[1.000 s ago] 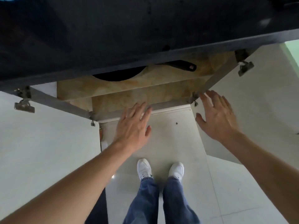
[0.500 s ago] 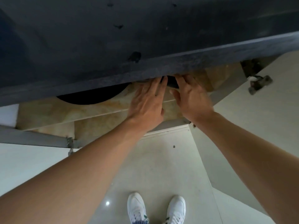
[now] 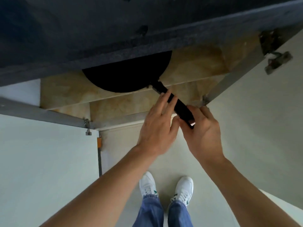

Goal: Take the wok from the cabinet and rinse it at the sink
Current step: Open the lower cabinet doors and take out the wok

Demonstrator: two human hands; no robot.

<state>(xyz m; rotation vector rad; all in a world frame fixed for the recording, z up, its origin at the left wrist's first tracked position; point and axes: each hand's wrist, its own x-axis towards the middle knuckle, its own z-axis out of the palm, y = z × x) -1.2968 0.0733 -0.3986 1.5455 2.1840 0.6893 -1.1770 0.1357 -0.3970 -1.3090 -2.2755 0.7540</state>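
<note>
Head view, looking down past the dark table (image 3: 114,30) edge into the open cabinet (image 3: 205,66). The wok (image 3: 129,74) lies on the cabinet's marbled shelf (image 3: 68,94), its black bowl half hidden beneath the table's overhang; its handle (image 3: 173,102) runs out from the bowl diagonally toward the person, crossing the front lip of the shelf. The long axis of the handle thus points from the bowl straight at the hands. The right hand (image 3: 205,131) is closed around the free end of the handle, fingers wrapped under it and thumb alongside. The left hand (image 3: 157,126) is nearer the wok's bowl: it lies flat along the handle's mid-length with fingers extended, touching but not gripping (whether the thumb curls under cannot be told). Both cabinet doors (image 3: 45,161) stand open on either side of the wok. Judged from this layout, removal calls for a pull along the handle's axis, outward and clear of the overhang, before any lift.
</note>
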